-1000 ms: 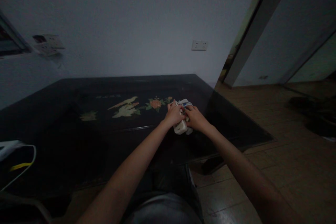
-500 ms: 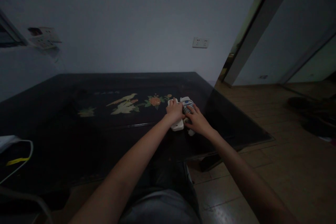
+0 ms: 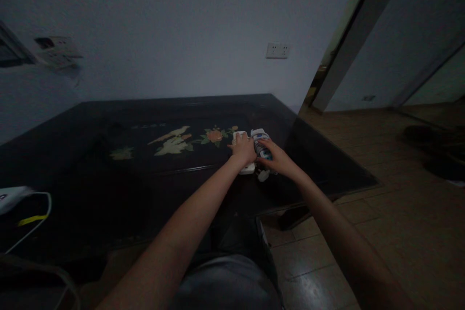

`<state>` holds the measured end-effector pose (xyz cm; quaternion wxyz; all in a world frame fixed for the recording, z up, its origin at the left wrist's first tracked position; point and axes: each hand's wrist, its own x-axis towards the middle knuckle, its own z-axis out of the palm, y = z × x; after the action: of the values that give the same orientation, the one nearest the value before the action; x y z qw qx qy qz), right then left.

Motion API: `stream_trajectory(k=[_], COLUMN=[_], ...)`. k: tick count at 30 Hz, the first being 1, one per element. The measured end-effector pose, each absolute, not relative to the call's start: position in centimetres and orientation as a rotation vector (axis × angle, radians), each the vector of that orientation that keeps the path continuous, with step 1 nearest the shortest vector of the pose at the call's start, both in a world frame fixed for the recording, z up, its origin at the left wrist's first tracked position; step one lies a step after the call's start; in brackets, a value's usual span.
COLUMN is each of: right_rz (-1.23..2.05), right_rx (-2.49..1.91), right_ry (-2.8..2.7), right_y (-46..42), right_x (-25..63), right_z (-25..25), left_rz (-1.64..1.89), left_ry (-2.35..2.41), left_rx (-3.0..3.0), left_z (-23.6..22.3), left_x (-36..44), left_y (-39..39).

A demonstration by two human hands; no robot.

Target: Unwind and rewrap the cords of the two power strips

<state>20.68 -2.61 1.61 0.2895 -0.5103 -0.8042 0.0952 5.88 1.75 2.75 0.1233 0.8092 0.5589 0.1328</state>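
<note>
- White block (image 3: 247,170), right of the surface's (image 3: 109,203) painted flowers (image 3: 214,135), under the left hand (image 3: 245,148): fingers slightly parted, grip unclear.
- Right hand (image 3: 278,159), half curled, touches the striped bundle (image 3: 259,147) right of the block; cannot tell whether it grips.
- Pale plug (image 3: 263,175), near.
- Wall socket (image 3: 277,51), far.

Hands: two, one left hand (image 3: 244,149), one right hand (image 3: 279,159).
Desk (image 3: 119,213), dark: one.
White oblong item (image 3: 248,169), beneath the left hand: one.
Striped white bundle (image 3: 260,134), beneath the right hand: one.
Pale plug (image 3: 263,175): one visible.
Painted bird (image 3: 178,131): one.
Large red flower (image 3: 214,135), painted: one.
Socket plate (image 3: 277,51) on the wall above: one, paired outlets.
Yellow strip (image 3: 32,220): one.
White device (image 3: 13,198), at left edge: one.
Left-wall plates (image 3: 60,51): several, blurred, exact number uncertain.
</note>
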Motion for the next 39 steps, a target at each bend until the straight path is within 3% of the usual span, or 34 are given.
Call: stream_trajectory(k=[10, 30, 39], right_rz=[0.232, 0.143, 0.152], right_rx=[-1.361, -1.295, -1.286], right_ry=[-1.836, -1.582, -1.527], right_y=[-3.0, -4.0, -4.2], right_x=[20.4, 20.3, 19.5], right_z=[1.1, 0.3, -0.1], left_rz=[0.256, 0.641, 0.998], left_ry=[1.586, 1.429, 1.336], left_rx=[2.397, 2.363, 2.256], left_z=[3.2, 2.5, 1.3], left_x=[6.3, 3.2, 1.6], left_y=[2.6, 1.5, 2.3])
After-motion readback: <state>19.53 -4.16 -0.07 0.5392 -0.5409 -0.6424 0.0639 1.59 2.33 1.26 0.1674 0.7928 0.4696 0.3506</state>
